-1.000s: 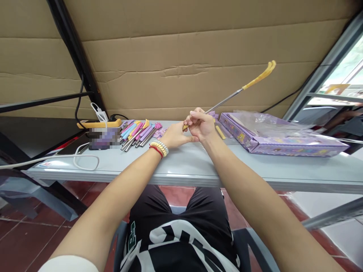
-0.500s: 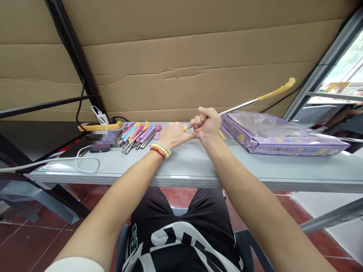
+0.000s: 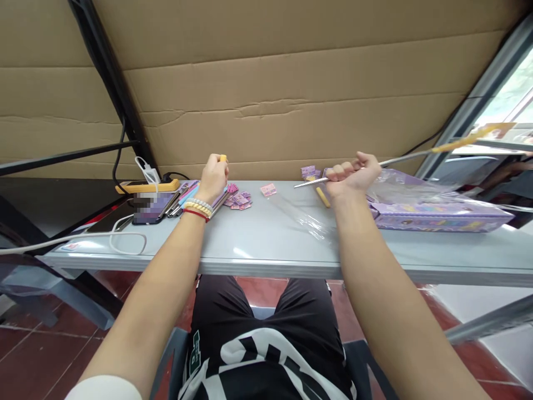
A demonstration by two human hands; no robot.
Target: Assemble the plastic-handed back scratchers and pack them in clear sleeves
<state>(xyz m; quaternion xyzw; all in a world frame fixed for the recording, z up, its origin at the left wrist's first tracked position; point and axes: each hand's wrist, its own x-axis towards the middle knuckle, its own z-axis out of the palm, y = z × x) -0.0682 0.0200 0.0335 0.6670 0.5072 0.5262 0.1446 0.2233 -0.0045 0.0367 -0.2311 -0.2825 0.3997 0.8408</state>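
While a creased cardboard panel (image 3: 291, 83) fills the back, the grey worktop (image 3: 258, 244) runs across in front of me, over my lap. Purple printed box (image 3: 441, 216) lies on its right part, clear plastic film (image 3: 400, 189) across its top.

Metal rod (image 3: 312, 182) is in my right hand (image 3: 352, 172), fingers closed around it. Rod is tilted: bare end low, pointing left above the worktop; yellow end (image 3: 462, 143) up to the right, past the box, blurred. Left hand (image 3: 214, 176) is well apart from the right, up over the pen pile, clenched on a small yellow piece (image 3: 223, 159); only its tip shows, so can't tell its full shape.

Far left: phone (image 3: 152, 214), screen partly pixelated, in front of a yellow-edged block (image 3: 145, 186) with a white plug (image 3: 150, 174) by it. Pen pile (image 3: 179, 204) sits just right of the phone, partly hidden by my left hand. Clear wrapper (image 3: 310, 222) lies between my arms. Yellow stick (image 3: 322, 197) is near my right wrist. Smallest: pink-purple cards (image 3: 240, 201) heaped beside the pens, single pink card (image 3: 268, 190) apart from them.
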